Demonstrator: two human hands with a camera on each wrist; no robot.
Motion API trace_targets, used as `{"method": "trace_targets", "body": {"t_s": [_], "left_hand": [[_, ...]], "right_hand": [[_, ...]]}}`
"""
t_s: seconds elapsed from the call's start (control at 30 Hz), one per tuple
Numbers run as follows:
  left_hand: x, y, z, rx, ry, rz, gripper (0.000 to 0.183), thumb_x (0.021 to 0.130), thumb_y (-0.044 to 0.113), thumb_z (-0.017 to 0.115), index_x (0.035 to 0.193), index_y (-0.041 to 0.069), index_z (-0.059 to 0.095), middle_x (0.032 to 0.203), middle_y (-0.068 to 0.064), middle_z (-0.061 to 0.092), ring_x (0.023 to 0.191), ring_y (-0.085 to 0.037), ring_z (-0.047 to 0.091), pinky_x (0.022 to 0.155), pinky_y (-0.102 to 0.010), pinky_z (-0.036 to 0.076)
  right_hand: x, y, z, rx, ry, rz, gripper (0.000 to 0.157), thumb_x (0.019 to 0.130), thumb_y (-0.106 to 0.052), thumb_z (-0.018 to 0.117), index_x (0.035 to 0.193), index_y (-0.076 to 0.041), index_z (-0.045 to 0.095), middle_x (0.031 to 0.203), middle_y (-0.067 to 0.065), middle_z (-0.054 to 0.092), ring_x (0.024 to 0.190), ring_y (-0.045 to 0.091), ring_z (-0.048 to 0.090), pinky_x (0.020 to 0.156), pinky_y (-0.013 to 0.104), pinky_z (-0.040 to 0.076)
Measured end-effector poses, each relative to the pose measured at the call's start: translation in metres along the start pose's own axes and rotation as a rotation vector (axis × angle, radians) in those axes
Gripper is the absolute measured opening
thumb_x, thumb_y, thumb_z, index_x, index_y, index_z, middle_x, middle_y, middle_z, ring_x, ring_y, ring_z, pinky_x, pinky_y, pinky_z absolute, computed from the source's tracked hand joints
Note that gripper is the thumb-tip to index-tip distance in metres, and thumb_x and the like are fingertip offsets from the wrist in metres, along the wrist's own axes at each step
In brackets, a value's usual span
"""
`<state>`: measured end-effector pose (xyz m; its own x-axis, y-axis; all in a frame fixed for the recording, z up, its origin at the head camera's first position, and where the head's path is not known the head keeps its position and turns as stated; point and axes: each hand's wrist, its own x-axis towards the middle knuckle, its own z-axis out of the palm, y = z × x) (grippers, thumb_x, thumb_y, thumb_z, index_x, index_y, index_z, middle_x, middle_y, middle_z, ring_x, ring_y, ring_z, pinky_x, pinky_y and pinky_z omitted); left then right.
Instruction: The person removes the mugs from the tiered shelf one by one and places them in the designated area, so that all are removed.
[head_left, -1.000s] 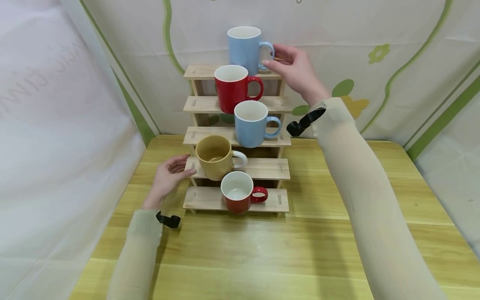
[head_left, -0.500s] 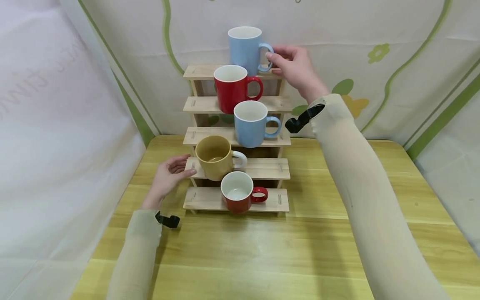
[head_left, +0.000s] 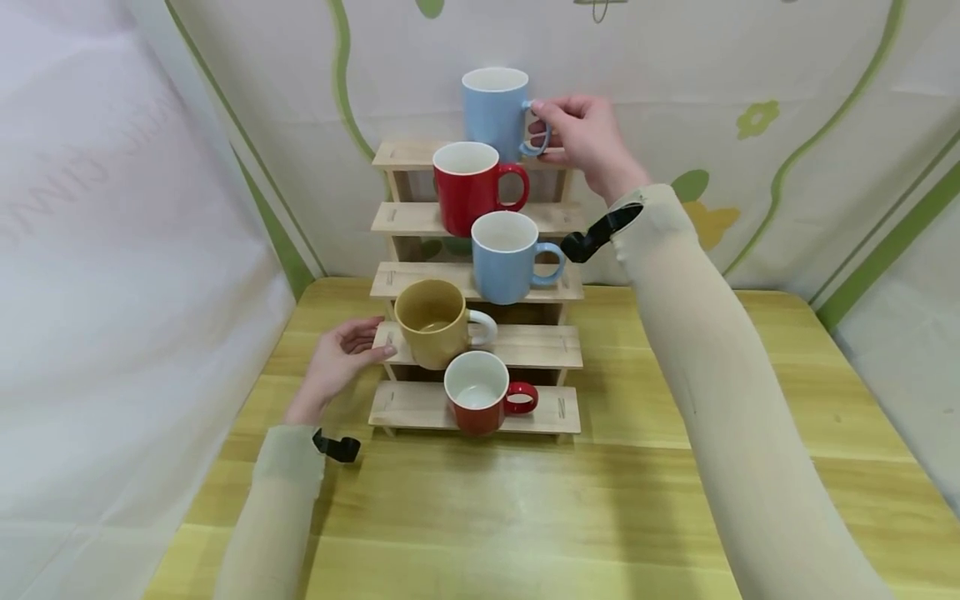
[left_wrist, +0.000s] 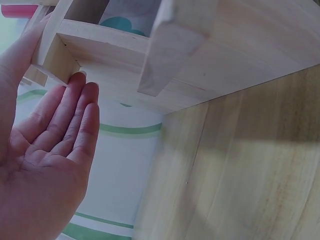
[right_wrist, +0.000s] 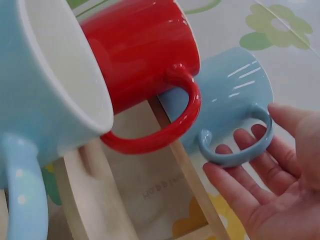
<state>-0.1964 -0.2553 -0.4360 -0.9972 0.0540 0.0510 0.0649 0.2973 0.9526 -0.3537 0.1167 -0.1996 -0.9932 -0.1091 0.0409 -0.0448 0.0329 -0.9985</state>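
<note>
A light blue mug [head_left: 495, 117] stands on the top step of a stepped wooden rack [head_left: 536, 346]. At its handle, my right hand [head_left: 588, 137] pinches with the thumb on the upper part and the fingers behind; in the right wrist view the fingertips show through the handle loop [right_wrist: 237, 157]. My left hand [head_left: 337, 362] holds the left end of the second step from the bottom. The left wrist view shows the left hand's fingers [left_wrist: 75, 120] nearly straight, their tips at the step's end, with the thumb on the opposite side.
Below the top mug stand a red mug [head_left: 467, 192], another light blue mug [head_left: 504, 258], a yellow mug [head_left: 431, 325] with a white handle, and a smaller red mug [head_left: 480, 396], one per step. The rack is on a wooden table [head_left: 465, 517] before a printed curtain [head_left: 675, 67].
My right thumb and fingers have closed onto the top mug's handle, the thumb shifting up along it. The left hand stays on the rack. The head view has tilted up slightly.
</note>
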Motion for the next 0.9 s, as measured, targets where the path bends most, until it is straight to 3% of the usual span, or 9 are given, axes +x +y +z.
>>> {"method": "trace_targets", "body": {"t_s": [0.17,0.47,0.7,0.9], "left_hand": [[0.0,-0.004,0.001,0.006,-0.002,-0.006,0.06,0.086,0.021,0.086,0.138,0.003,0.06,0.125,-0.018,0.064,0.11,-0.021,0.063,0.094,-0.02,0.052],[0.001,-0.013,0.003,0.031,0.002,0.007,0.06,0.087,0.02,0.085,0.138,0.001,0.06,0.125,-0.019,0.065,0.11,-0.021,0.063,0.094,-0.019,0.052],[0.001,-0.015,0.005,0.018,-0.008,-0.008,0.062,0.087,0.021,0.085,0.139,0.001,0.058,0.127,-0.019,0.063,0.113,-0.024,0.062,0.094,-0.019,0.051],[0.004,-0.012,0.005,0.042,0.006,-0.001,0.063,0.087,0.025,0.085,0.14,0.002,0.058,0.128,-0.018,0.063,0.114,-0.023,0.061,0.095,-0.017,0.05]], "right_hand": [[0.001,0.001,0.005,-0.026,-0.006,0.029,0.037,0.097,-0.033,0.07,0.124,-0.007,0.071,0.124,0.014,0.066,0.112,0.027,0.063,0.093,0.036,0.057],[0.002,0.012,0.005,-0.063,-0.009,0.016,0.039,0.098,-0.034,0.067,0.126,-0.007,0.071,0.131,0.012,0.065,0.112,0.029,0.065,0.095,0.036,0.056],[0.002,0.016,0.003,-0.035,0.0,-0.004,0.037,0.098,-0.031,0.068,0.124,-0.004,0.07,0.128,0.013,0.066,0.113,0.03,0.065,0.094,0.037,0.057],[-0.003,0.002,-0.004,0.029,0.028,-0.048,0.035,0.098,-0.027,0.07,0.122,-0.002,0.07,0.126,0.015,0.067,0.113,0.029,0.066,0.092,0.039,0.058]]}}
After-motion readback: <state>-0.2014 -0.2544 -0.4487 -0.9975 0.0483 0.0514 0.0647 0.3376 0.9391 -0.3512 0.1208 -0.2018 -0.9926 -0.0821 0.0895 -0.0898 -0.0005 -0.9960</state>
